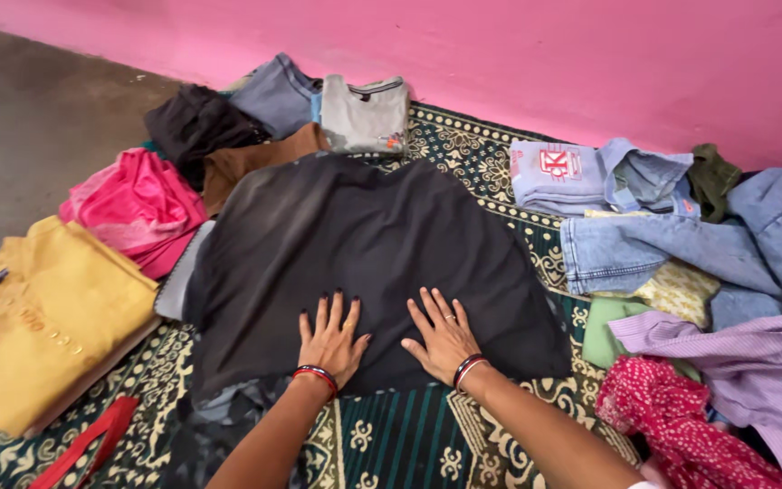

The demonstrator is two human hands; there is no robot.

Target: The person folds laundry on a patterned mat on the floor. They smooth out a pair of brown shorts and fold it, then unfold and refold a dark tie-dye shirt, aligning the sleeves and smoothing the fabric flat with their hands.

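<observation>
both hands are lying flat, fingers spread, pinching nothing: left hand [329, 340] and right hand [445, 337] are pressing side by side on the near edge of the dark grey garment [355, 244]. the garment is spreading away from the palms toward 12 o'clock over the patterned mat [391, 444]. to do this well, palms should be sliding outward evenly so no creases bunch up. yellow folded cloth [42, 317] is sitting at 9 o'clock, pink cloth [138, 204] at 10, jeans [672, 244] at 2, red printed cloth [681, 426] at 4.
</observation>
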